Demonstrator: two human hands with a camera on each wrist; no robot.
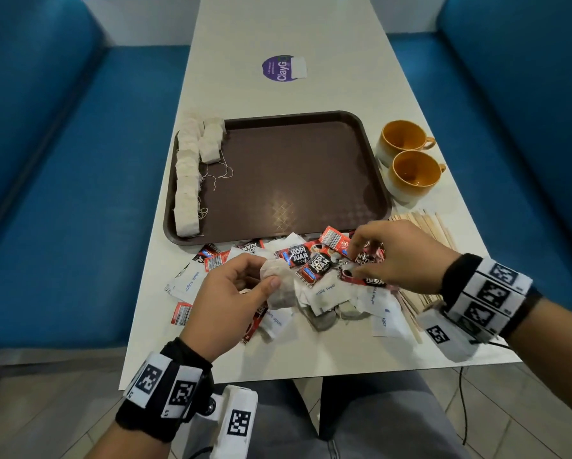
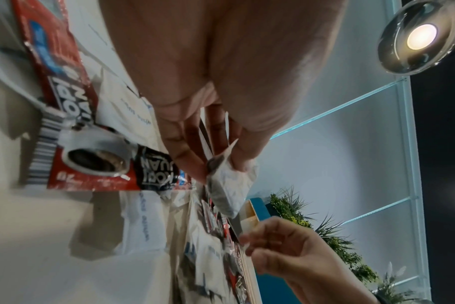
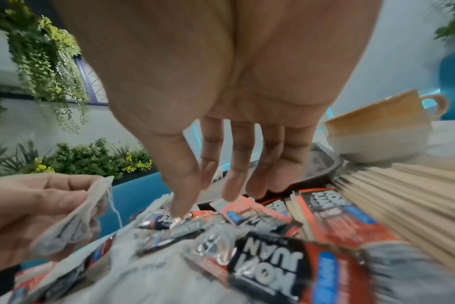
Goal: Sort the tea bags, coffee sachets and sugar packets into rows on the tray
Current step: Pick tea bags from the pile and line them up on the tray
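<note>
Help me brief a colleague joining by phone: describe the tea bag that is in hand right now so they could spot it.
On the near side of the brown tray, above the mixed pile, the left hand pinches a tea bag. Unlike the bags lined along the tray's left edge, it is crumpled and lifted off the table.

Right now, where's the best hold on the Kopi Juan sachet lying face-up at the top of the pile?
Pinch the Kopi Juan sachet by its flat sealed end, coming from above on the tray side. It lies flat on the other packets, so its raised edge is probably the only free purchase.
</note>
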